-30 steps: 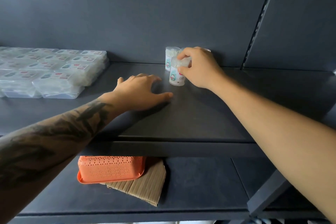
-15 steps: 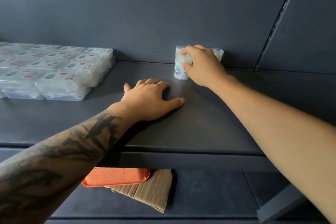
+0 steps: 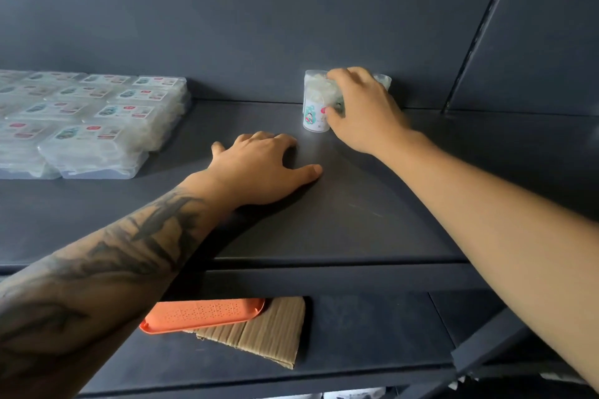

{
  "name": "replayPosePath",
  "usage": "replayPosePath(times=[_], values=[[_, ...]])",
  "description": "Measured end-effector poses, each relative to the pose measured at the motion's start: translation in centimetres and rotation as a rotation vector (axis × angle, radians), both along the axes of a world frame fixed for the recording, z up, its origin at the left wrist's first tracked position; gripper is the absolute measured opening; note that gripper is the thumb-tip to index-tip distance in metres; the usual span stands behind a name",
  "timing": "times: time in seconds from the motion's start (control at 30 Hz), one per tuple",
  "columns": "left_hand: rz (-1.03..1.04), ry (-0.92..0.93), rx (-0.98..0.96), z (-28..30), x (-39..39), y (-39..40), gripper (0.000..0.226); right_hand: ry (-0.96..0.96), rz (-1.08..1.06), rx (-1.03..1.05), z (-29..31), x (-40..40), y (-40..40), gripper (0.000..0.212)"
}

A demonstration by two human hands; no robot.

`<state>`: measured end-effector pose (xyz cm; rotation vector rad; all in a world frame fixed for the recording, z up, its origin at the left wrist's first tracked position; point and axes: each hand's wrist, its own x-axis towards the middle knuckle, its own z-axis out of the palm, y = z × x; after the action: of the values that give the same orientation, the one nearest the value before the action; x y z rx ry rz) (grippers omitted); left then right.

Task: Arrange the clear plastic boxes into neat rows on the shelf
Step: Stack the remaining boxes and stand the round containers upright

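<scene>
At the far left of the dark grey metal shelf [image 3: 356, 220], flat clear plastic boxes with colourful printed labels [image 3: 94, 120] lie packed edge to edge in rows and stacked in layers, reaching back to the dark rear wall [image 3: 259, 10]. Right of them, near the middle of the shelf, the person's left hand [image 3: 259, 165] lies palm down on the bare surface, fingers relaxed and slightly spread, thumb stretched to the right, holding nothing; its forearm carries dark tattoos. Farther right and farther back, close to the rear wall, stands a small upright clear plastic container with a cartoon label and white contents [image 3: 313, 104]. The right hand [image 3: 363, 110] curls over it from the right, fingers draped across its top and thumb pressed against the label side. Another clear container [image 3: 384, 81] peeks out behind that hand, mostly hidden. On the lower shelf, an orange perforated plastic tray [image 3: 207, 314] rests on a piece of brown corrugated cardboard [image 3: 272, 330], partly hidden under the upper shelf's front edge.
</scene>
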<state>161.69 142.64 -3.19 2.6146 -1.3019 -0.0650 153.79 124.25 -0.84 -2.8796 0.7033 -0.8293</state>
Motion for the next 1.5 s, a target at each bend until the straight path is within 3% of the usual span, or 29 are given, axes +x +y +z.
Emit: replayPosePath(times=[0.13,0.3,0.5,0.6,0.67,0.77,0.87,1.2,1.5], values=[[-0.018,-0.008,0.031,0.0,0.2,0.1,0.075,-0.041,-0.075,0.069,-1.5,-2.2,0.2,0.053],[-0.074,-0.053,0.083,-0.4,-1.4,0.8,0.074,0.17,-0.201,0.168,-3.1,-5.6,2.3,0.065],[-0.047,-0.084,0.032,-1.8,-6.0,3.1,0.072,0.308,-0.182,0.251,-3.6,-11.5,5.3,0.071],[-0.034,-0.15,0.053,-2.5,-8.6,4.9,0.084,0.353,-0.154,0.232,-4.1,-15.2,6.9,0.072],[-0.027,-0.208,0.066,-3.0,-10.4,5.9,0.089,0.359,-0.131,0.23,-4.9,-18.3,8.0,0.07],[0.057,-0.189,0.022,-3.3,-15.0,6.8,0.075,0.318,-0.11,0.192,-5.9,-23.0,9.0,0.068],[0.083,-0.181,0.028,-3.7,-20.2,7.6,0.076,0.256,-0.103,0.214,-6.3,-27.4,10.1,0.066],[-0.248,-0.02,-0.009,-3.8,-38.3,1.7,0.064,0.195,-0.29,0.273,-7.1,-46.8,6.5,0.068],[-0.55,-0.12,-0.017,-0.8,-50.7,-7.8,0.064,0.127,-0.505,0.294,-7.6,-59.9,-1.3,0.066]])
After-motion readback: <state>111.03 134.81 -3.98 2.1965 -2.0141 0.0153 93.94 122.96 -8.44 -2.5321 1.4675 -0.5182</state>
